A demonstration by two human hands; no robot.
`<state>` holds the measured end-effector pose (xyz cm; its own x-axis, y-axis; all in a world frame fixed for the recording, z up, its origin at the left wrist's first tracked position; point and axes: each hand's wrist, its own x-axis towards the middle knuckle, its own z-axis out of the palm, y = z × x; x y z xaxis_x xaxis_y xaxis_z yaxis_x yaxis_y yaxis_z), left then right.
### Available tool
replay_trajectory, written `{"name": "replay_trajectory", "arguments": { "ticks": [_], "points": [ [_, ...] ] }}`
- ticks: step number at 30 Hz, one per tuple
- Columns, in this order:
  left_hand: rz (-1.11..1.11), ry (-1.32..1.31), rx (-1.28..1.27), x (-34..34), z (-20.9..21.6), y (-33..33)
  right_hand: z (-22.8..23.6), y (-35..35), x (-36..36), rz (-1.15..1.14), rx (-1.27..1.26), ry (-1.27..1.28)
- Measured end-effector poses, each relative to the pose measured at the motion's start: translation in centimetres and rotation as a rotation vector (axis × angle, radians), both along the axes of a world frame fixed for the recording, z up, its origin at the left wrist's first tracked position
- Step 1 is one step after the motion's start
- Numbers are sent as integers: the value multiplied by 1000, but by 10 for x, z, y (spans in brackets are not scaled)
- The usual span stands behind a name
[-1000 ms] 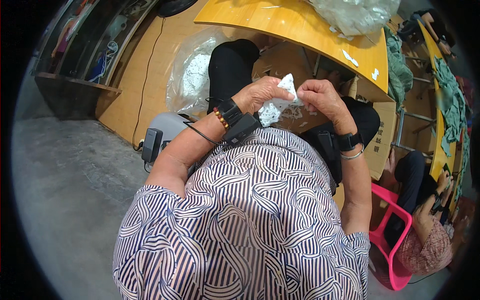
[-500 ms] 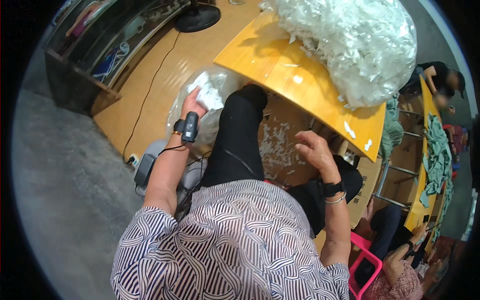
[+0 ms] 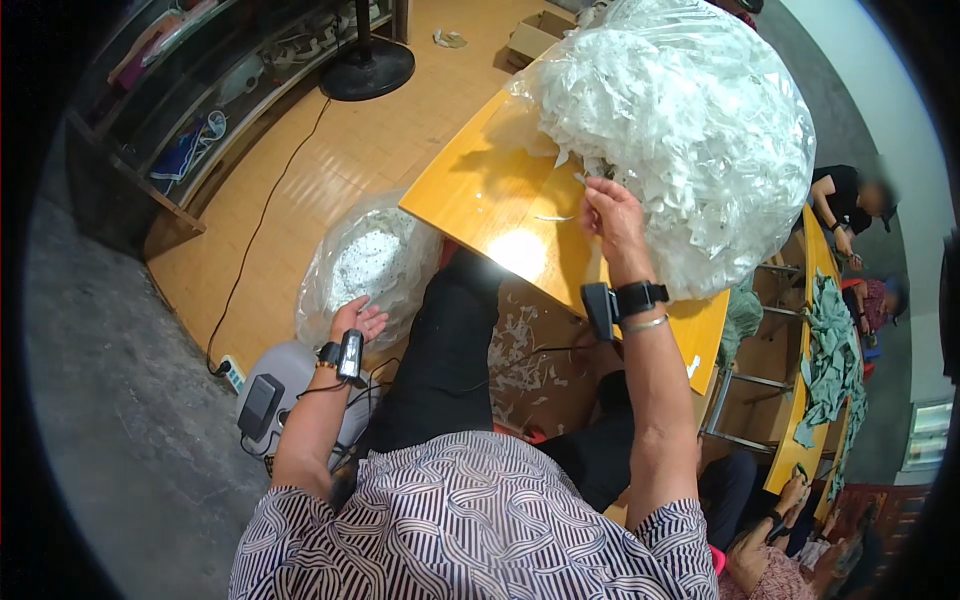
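Observation:
A large clear plastic bag (image 3: 690, 130) stuffed with white scraps stands on the yellow table. At its near left side my right hand (image 3: 615, 218) is raised, thumb and forefinger pinched on a small whitish scrap (image 3: 580, 180). Down on the left, a second clear bag (image 3: 312, 285) sits opened on the floor, with a pile of small white pieces (image 3: 372, 262) inside. My left hand (image 3: 360, 322) is at that bag's near edge, palm up, fingers spread, with nothing in it. Both wrists carry black strapped devices.
White scraps (image 3: 525, 340) litter the floor below the table (image 3: 500, 190). A grey appliance (image 3: 270, 395) and a cable lie left of my leg. A fan base (image 3: 367, 72) and shelving stand farther off. Other people work at tables with green cloth (image 3: 830, 345) on the right.
The white pieces have left my left hand, which has opened and lowered slightly. My right hand has risen from beside my knee to the large bag and pinches a scrap.

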<state>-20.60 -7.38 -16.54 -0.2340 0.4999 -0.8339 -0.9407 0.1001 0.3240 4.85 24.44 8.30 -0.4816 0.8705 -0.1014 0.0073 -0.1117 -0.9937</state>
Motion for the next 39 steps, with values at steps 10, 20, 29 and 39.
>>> {"name": "replay_trajectory", "arguments": {
  "ticks": [10, 20, 29, 39],
  "points": [
    [42, 41, 247, 25, 63, 4, 15, 36, -66, -179, -265, 318],
    [16, 103, 436, 48, 98, 14, -1, -4, -16, -236, -199, 173],
    [-171, 174, 643, 80, 152, 50, 5, -33, 65, 11, -174, -69],
    [-401, 151, 752, 132, 176, 82, -9, -39, 109, -207, 652, -833]
  ]
}}
